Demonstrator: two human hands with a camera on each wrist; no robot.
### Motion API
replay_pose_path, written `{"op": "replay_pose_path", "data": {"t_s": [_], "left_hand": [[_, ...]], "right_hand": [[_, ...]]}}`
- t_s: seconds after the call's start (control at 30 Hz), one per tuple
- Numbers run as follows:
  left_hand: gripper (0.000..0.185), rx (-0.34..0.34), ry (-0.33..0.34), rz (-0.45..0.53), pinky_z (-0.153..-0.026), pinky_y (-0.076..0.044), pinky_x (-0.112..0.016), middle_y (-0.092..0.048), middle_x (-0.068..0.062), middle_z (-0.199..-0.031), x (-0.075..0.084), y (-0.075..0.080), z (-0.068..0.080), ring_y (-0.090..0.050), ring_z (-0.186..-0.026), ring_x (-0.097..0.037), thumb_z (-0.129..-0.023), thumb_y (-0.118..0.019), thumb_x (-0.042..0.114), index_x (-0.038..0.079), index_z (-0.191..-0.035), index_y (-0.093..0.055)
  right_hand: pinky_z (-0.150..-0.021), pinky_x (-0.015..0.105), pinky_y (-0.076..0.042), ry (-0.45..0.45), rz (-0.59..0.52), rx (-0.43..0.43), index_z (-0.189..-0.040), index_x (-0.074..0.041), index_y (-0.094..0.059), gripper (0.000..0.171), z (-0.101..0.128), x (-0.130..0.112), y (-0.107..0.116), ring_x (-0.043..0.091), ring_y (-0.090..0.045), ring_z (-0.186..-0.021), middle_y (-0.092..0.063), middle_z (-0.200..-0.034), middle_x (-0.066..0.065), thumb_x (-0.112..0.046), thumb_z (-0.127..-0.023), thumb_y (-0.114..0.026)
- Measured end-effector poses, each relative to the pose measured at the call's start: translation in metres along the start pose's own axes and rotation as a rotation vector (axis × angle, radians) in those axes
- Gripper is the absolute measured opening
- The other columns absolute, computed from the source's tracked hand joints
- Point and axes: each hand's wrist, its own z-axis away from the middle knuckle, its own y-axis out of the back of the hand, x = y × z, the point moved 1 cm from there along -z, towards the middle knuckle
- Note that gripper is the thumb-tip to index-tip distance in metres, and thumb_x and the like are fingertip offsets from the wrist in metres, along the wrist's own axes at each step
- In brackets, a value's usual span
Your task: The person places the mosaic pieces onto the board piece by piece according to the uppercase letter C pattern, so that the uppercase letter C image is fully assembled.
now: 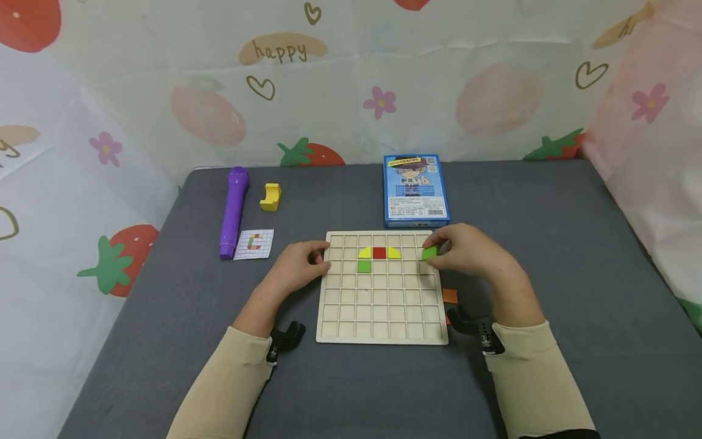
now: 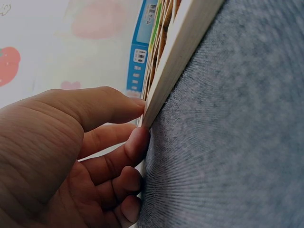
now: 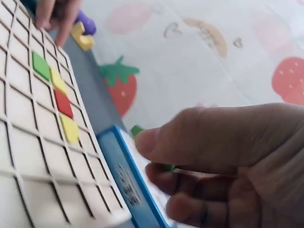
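Green tile (image 1: pixel 429 253) is pinched in bent fingers (image 3: pixel 180 206) of the right hand (image 1: pixel 468 247); left hand (image 1: pixel 293 267) grips the board (image 1: pixel 379 310) on the grey table (image 1: pixel 362 396) before cloth (image 1: pixel 428 79) printed "happy"

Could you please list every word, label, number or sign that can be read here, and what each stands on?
"happy": on the backdrop, left of centre.
"hi", as far as it shows: on the backdrop, upper right.
Box: characters and fine print too small or blurred to read; a barcode shows.
Card: no words legible.
Board and tiles: no text seen.
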Motion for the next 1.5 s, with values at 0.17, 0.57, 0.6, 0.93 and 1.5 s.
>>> {"op": "replay_pose_path", "data": {"t_s": [0.17, 0.57, 0.6, 0.93, 1.5], "left_hand": [[0.045, -0.001, -0.004, 0.0, -0.069, -0.042, -0.034, -0.063, -0.001, -0.083, 0.0, 0.0, 0.0, -0.053, -0.07, -0.015, -0.094, -0.071, 0.017, 0.003, -0.136, -0.065], [0.044, 0.005, -0.009, -0.007, -0.071, -0.043, -0.034, -0.063, -0.001, -0.083, 0.004, -0.001, -0.001, -0.054, -0.071, -0.016, -0.093, -0.072, 0.017, 0.003, -0.134, -0.066], [0.044, 0.004, -0.008, -0.007, -0.07, -0.043, -0.034, -0.064, -0.001, -0.083, 0.004, -0.001, -0.001, -0.054, -0.071, -0.016, -0.094, -0.072, 0.017, 0.003, -0.135, -0.065], [0.045, 0.0, 0.0, -0.001, -0.069, -0.042, -0.034, -0.064, -0.002, -0.083, 0.005, -0.002, -0.001, -0.054, -0.07, -0.016, -0.094, -0.072, 0.017, 0.002, -0.136, -0.065], [0.045, 0.005, 0.003, -0.016, -0.069, -0.042, -0.034, -0.063, -0.002, -0.084, 0.003, 0.0, 0.0, -0.053, -0.071, -0.016, -0.094, -0.071, 0.018, 0.002, -0.135, -0.065]], "right_hand": [[-0.067, 0.036, -0.048, 0.087, 0.001, 0.019, -0.124, -0.005, -0.074, 0.035, -0.007, -0.015, -0.015, 0.024, -0.057, -0.083, -0.068, -0.105, 0.009, -0.017, -0.091, -0.079], [-0.077, 0.033, -0.049, 0.242, 0.124, -0.036, -0.11, -0.009, -0.08, 0.025, -0.029, -0.048, -0.087, 0.013, -0.056, -0.082, -0.065, -0.094, -0.003, -0.02, -0.087, -0.083], [-0.075, 0.033, -0.048, 0.232, 0.138, -0.032, -0.11, -0.01, -0.081, 0.026, -0.029, -0.049, -0.091, 0.012, -0.056, -0.08, -0.066, -0.092, -0.004, -0.02, -0.087, -0.083], [-0.069, 0.032, -0.051, 0.144, 0.236, 0.121, -0.092, -0.022, -0.086, 0.009, -0.028, -0.051, -0.102, 0.011, -0.063, -0.083, -0.069, -0.091, -0.009, -0.024, -0.083, -0.087], [-0.054, 0.031, -0.04, 0.192, 0.311, 0.253, -0.121, -0.013, -0.077, 0.03, 0.016, -0.035, -0.075, 0.013, -0.049, -0.067, -0.055, -0.079, -0.005, -0.029, -0.095, -0.075]]}}
